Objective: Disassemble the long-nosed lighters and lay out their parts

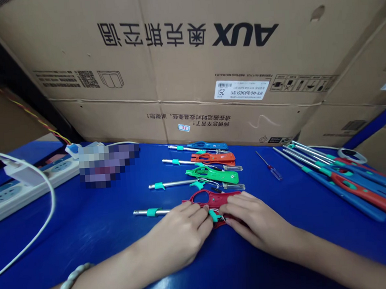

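Note:
Two halves of a red gas-lighter shell lie at the middle of the table; the upper red half (216,199) shows clearly, while the lower is mostly covered. My left hand (188,227) lies over a metal lighter tube (164,212) with a teal collar (152,212), its bent fingertips closed at a teal trigger (213,214). From the other side, my right hand (253,217) pinches a small black part (221,219) with white wires, against the lower half. Both hands' fingertips partly hide these pieces.
Beyond lie green (214,175), orange (213,159) and blue (209,145) lighter shells with tubes and clear tanks. A screwdriver (273,171) and several long lighters (348,180) lie right. A power strip (59,167) and white cable (49,205) are left; a cardboard box (182,75) stands behind.

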The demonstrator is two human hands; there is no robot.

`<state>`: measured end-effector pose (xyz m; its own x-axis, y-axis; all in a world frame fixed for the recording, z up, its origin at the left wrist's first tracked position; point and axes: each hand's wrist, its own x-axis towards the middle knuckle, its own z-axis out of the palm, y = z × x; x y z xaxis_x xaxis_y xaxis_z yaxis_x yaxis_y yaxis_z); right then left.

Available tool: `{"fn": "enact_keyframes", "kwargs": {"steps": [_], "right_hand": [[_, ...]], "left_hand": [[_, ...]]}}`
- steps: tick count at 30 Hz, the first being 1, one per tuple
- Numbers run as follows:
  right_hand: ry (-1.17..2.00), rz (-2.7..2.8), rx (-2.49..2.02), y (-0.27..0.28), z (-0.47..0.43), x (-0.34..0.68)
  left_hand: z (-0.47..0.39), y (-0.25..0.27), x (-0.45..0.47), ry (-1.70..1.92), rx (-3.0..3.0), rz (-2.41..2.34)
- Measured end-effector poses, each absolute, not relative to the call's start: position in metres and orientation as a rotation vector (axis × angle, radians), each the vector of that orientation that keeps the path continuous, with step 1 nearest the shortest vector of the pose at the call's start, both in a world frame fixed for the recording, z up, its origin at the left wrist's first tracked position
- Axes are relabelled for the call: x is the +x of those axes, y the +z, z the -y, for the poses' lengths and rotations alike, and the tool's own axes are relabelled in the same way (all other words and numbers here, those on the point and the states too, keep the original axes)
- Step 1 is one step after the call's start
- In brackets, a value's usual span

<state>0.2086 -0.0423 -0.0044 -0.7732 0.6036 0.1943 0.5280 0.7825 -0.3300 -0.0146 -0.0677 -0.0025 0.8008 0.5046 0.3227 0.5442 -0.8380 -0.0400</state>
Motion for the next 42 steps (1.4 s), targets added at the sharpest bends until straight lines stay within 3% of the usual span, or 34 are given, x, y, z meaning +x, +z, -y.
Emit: {"fn": "enact_keyframes", "kwargs": {"steps": [8,16,22,30,42], "right_hand": [[0.312,2.688,-0.856,-0.005,0.043,0.209],[0.196,2.693,-0.822,-0.007,0.044,0.208],[0.449,2.558,-0.912,0.001,0.038,0.214],[0.125,2.503,-1.085,-0.002,0.015,0.231],[0.137,2.58,-1.173,-0.005,0.012,0.23]], "left_hand": [[0.048,0.016,-0.027,-0.996,-3.05,1.364],[0.042,0.009,-0.03,-0.696,-3.088,1.195],[0.04,0.008,-0.032,-0.668,-2.971,1.281],[0.032,0.002,-0.036,-0.521,-2.887,1.408],[0.034,0.002,-0.036,-0.491,-2.91,1.414]]}}
